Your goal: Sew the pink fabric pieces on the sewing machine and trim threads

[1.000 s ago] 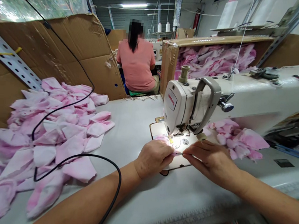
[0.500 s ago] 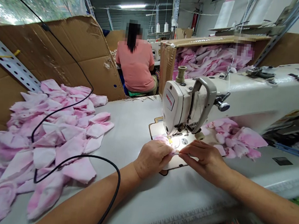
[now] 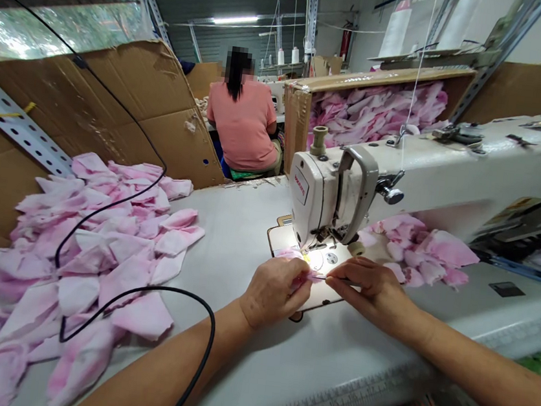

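A white sewing machine (image 3: pixel 317 195) stands on the table, its lamp lighting the needle plate (image 3: pixel 334 288). In front of the needle, my left hand (image 3: pixel 276 291) is closed on a small pink cloth piece (image 3: pixel 302 277), which lies partly beneath the machine's head. My right hand (image 3: pixel 372 289) pinches a thin metal tool (image 3: pixel 323 278), whose tip meets the cloth beside my left fingers. Pink and white cloth pieces (image 3: pixel 433 254) lie behind my right hand, under the machine's arm.
A large heap of pink cloth (image 3: pixel 95 241) covers the table's left side, with a black cable (image 3: pixel 167 289) looping over it. Blue scissors (image 3: pixel 522 267) lie at right. Beyond the table, a person (image 3: pixel 243 122) sits near a cardboard box (image 3: pixel 296 118) of pink cloth.
The view has shifted slightly. My left fingers have curled a little more around the cloth; my right hand keeps nearly the same position with the tool.
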Action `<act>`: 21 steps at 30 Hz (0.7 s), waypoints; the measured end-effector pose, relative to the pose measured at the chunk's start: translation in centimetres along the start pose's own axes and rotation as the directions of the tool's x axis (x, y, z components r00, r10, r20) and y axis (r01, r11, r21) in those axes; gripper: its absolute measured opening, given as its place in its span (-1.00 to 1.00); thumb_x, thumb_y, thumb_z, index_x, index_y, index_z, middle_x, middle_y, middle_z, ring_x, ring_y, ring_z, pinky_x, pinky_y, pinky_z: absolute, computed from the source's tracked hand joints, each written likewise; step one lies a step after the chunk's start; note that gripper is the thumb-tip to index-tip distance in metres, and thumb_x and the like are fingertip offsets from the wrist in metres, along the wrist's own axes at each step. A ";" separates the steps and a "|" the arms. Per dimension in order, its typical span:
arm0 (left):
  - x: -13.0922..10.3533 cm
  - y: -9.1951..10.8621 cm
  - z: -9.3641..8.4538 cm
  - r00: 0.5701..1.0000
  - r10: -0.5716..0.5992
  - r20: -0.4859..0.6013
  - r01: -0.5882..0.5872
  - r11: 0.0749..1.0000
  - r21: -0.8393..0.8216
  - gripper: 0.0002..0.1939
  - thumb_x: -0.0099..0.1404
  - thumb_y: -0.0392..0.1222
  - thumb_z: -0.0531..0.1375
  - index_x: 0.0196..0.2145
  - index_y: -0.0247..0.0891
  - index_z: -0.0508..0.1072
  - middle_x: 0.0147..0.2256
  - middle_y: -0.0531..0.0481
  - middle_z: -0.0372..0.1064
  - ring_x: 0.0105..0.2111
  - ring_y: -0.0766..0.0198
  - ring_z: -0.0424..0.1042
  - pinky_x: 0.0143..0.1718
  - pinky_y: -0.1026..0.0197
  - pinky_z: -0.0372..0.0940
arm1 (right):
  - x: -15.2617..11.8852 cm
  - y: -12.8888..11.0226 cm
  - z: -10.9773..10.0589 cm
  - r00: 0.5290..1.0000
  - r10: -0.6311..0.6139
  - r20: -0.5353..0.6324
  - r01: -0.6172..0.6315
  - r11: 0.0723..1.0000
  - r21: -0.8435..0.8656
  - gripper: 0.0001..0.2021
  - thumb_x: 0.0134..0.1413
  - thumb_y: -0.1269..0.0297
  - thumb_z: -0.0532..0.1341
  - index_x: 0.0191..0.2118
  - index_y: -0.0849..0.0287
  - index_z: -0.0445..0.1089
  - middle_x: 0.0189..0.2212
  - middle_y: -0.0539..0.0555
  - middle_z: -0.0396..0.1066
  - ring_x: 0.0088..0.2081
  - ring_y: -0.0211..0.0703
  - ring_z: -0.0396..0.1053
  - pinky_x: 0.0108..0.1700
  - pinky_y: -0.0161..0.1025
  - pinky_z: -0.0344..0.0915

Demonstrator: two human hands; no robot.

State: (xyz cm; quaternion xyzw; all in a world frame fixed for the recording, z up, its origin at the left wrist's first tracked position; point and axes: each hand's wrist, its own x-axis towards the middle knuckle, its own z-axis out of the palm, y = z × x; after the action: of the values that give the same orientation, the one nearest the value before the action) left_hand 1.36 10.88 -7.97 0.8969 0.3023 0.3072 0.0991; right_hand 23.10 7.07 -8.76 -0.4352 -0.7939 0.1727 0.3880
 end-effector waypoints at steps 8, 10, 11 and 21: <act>0.0 -0.2 -0.1 1.000 -0.017 0.019 0.018 0.999 -0.039 -0.87 0.35 -0.21 0.07 -0.37 -0.22 0.35 -0.49 0.04 0.36 -0.49 0.30 0.32 -0.42 0.27 0.19 | -0.2 0.1 -0.6 1.000 -0.005 -0.022 0.004 0.999 -0.040 -0.85 0.29 0.28 0.14 -0.25 0.07 0.47 -0.36 0.03 0.51 -0.27 -0.17 0.43 -0.22 -0.22 0.34; 0.1 -0.3 -0.1 1.000 -0.014 0.026 0.015 0.998 -0.059 -0.85 0.37 -0.21 0.07 -0.36 -0.22 0.36 -0.47 0.04 0.38 -0.47 0.30 0.34 -0.40 0.27 0.20 | -0.3 0.2 -0.9 0.998 -0.003 -0.057 -0.001 0.998 -0.062 -0.87 0.28 0.29 0.16 -0.23 0.07 0.46 -0.37 0.03 0.50 -0.28 -0.16 0.43 -0.24 -0.23 0.35; 0.1 -0.4 -0.1 0.999 -0.013 0.030 0.015 0.998 -0.068 -0.85 0.38 -0.20 0.07 -0.36 -0.22 0.36 -0.46 0.04 0.39 -0.46 0.30 0.34 -0.39 0.27 0.21 | -0.3 0.3 -0.9 0.997 -0.005 -0.072 0.000 0.997 -0.071 -0.88 0.28 0.29 0.16 -0.22 0.08 0.46 -0.38 0.02 0.49 -0.29 -0.17 0.43 -0.25 -0.23 0.35; 0.2 -0.6 -0.1 0.996 -0.062 0.057 0.067 0.993 -0.095 -0.74 0.42 -0.14 0.05 -0.42 -0.23 0.33 -0.50 0.06 0.34 -0.50 0.32 0.29 -0.42 0.27 0.19 | 0.1 -0.2 0.1 0.995 -0.044 -0.086 0.047 0.998 0.036 -0.90 0.26 0.34 0.18 -0.26 0.09 0.45 -0.39 -0.01 0.51 -0.31 -0.22 0.43 -0.25 -0.29 0.33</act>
State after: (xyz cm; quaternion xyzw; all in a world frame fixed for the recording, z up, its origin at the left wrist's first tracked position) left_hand 1.08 11.50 -7.99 0.8888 0.3133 0.2937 0.1603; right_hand 22.84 7.00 -8.66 -0.4166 -0.7828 0.1602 0.4336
